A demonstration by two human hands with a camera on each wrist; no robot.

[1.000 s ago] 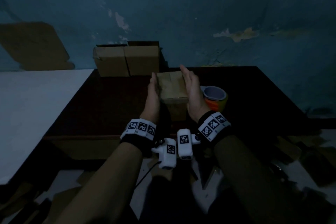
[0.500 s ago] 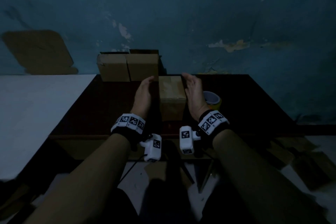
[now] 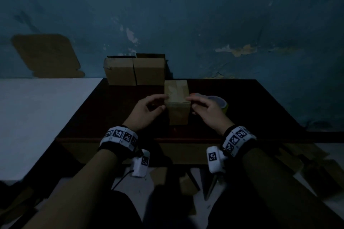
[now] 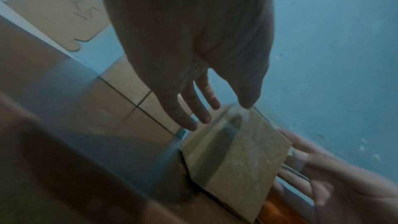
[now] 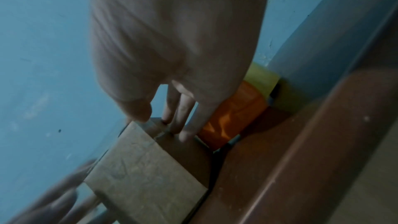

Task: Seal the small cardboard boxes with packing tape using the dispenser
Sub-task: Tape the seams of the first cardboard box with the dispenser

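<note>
A small cardboard box [image 3: 177,106] stands upright on the dark table [image 3: 111,113], with clear tape along its top. My left hand [image 3: 149,109] is at its left side, index fingertip and thumb touching the top left edge. In the left wrist view the thumb [image 4: 247,101] rests on the taped top of the box [image 4: 237,151]. My right hand [image 3: 204,106] touches the top right edge. The right wrist view shows its thumb [image 5: 140,113] on the box [image 5: 146,168] top and straight fingers against the side. An orange and yellow tape dispenser [image 3: 221,103] [image 5: 232,122] lies just behind the right hand.
Two open-topped cardboard boxes [image 3: 121,72] [image 3: 149,70] stand against the blue wall at the table's back. A white surface [image 3: 37,117] adjoins the table on the left, with a cardboard sheet [image 3: 46,55] leaning behind it. Cardboard scraps [image 3: 316,169] lie on the floor at right.
Both hands held the box between flat palms a second ago. They have drawn back, and now only fingertips and thumbs touch the box's top edges.
</note>
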